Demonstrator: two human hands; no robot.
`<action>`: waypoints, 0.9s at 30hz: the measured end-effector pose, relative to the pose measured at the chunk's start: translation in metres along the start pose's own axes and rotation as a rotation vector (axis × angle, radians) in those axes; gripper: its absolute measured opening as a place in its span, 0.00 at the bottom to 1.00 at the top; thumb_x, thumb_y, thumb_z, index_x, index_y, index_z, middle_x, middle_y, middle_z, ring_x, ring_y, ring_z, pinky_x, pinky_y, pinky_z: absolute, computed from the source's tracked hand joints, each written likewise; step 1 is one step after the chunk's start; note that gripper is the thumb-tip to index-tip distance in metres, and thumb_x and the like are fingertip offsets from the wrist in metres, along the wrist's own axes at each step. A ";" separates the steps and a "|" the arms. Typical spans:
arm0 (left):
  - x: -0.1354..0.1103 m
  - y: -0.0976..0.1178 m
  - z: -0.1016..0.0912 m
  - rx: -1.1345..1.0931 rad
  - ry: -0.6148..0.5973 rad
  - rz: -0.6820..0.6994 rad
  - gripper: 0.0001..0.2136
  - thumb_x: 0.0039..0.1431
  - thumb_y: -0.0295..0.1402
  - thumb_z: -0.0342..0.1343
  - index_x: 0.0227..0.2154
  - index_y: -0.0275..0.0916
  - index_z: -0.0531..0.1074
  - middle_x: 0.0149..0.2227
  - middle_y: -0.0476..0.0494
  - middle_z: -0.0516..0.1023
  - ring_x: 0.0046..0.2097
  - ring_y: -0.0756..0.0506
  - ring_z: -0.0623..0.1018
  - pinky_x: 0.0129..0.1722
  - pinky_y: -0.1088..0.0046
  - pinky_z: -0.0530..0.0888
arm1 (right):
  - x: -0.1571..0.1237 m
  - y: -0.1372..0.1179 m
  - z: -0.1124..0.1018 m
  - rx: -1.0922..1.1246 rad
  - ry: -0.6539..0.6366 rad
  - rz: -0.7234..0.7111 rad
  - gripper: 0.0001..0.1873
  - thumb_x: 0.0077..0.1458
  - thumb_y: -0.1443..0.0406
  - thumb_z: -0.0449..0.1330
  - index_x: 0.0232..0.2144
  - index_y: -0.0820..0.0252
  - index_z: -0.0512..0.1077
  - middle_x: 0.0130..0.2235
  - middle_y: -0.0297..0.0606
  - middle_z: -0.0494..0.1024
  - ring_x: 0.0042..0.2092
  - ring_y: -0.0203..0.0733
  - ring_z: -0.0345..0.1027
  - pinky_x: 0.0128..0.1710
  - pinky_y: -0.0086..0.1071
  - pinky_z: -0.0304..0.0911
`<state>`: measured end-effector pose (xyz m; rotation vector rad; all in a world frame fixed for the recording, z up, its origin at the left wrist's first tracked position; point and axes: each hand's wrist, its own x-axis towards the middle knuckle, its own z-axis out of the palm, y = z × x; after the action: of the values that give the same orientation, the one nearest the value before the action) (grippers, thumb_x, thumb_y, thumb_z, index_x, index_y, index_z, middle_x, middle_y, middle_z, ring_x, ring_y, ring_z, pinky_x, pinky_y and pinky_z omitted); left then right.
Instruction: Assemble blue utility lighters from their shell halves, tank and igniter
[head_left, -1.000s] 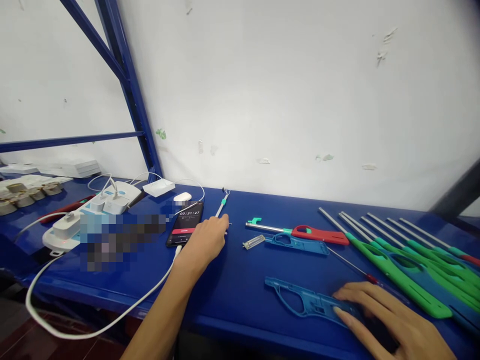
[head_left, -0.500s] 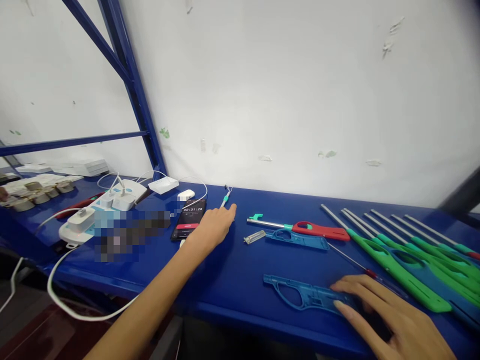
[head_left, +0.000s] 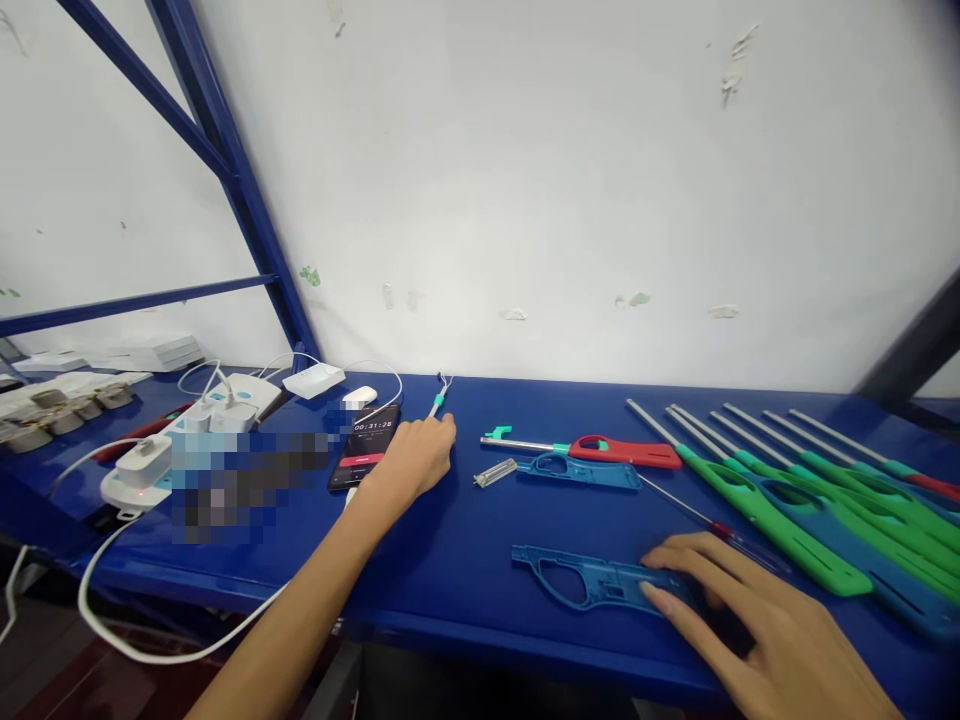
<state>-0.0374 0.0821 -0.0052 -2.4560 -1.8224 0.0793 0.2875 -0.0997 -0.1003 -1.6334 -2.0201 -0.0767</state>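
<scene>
My right hand (head_left: 765,610) grips the right end of a translucent blue lighter housing half (head_left: 600,585), which lies flat on the table with its open inside up. Thumb and fingers lie along its opposite edges. My left hand (head_left: 412,460) is curled beside a small igniter piece (head_left: 438,402) with a teal collar and thin wires. Its lower end is hidden behind the hand, and what the fingers hold, if anything, is out of sight. Between the hands lie a second blue housing half (head_left: 581,473), a clear small part (head_left: 495,473) and a red lighter half with a metal tube (head_left: 626,452).
Several green and blue long lighters (head_left: 795,530) line the right side. A screwdriver (head_left: 720,530) lies left of them. At left are a phone (head_left: 365,445) showing a timer, a power strip (head_left: 135,490) with cables, and a blue frame post (head_left: 255,220). A white wall (head_left: 525,180) stands behind.
The view has shifted slightly to the right. My left hand's fingers have curled more beside the igniter piece. My right hand stays on the blue housing half.
</scene>
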 end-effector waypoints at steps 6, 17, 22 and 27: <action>-0.032 0.005 -0.008 -0.114 0.066 -0.043 0.12 0.76 0.36 0.46 0.50 0.36 0.72 0.40 0.41 0.81 0.41 0.40 0.82 0.43 0.58 0.78 | 0.006 -0.004 -0.003 0.040 -0.038 0.064 0.16 0.70 0.47 0.54 0.49 0.41 0.75 0.54 0.31 0.81 0.51 0.48 0.81 0.47 0.40 0.77; -0.047 0.006 -0.007 -0.274 0.065 0.001 0.08 0.72 0.38 0.51 0.38 0.43 0.73 0.39 0.42 0.83 0.41 0.37 0.82 0.34 0.67 0.67 | 0.004 0.005 0.005 -0.026 -0.006 0.219 0.21 0.68 0.42 0.51 0.46 0.45 0.73 0.53 0.33 0.80 0.42 0.43 0.83 0.27 0.29 0.74; -0.044 0.008 -0.006 -0.307 0.046 0.015 0.09 0.70 0.37 0.55 0.36 0.42 0.77 0.39 0.40 0.84 0.40 0.37 0.82 0.33 0.68 0.67 | 0.008 -0.005 0.002 -0.097 0.054 0.220 0.24 0.69 0.43 0.47 0.42 0.49 0.75 0.51 0.39 0.81 0.42 0.47 0.83 0.25 0.31 0.72; -0.043 0.006 -0.009 -0.321 0.069 0.037 0.12 0.73 0.37 0.51 0.41 0.44 0.80 0.42 0.40 0.84 0.44 0.35 0.82 0.39 0.65 0.70 | 0.008 -0.004 0.001 -0.091 0.058 0.193 0.24 0.69 0.46 0.47 0.46 0.49 0.77 0.52 0.42 0.82 0.42 0.49 0.83 0.22 0.33 0.71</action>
<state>-0.0432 0.0389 0.0032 -2.6588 -1.8889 -0.3158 0.2822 -0.0936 -0.0967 -1.8527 -1.8304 -0.1458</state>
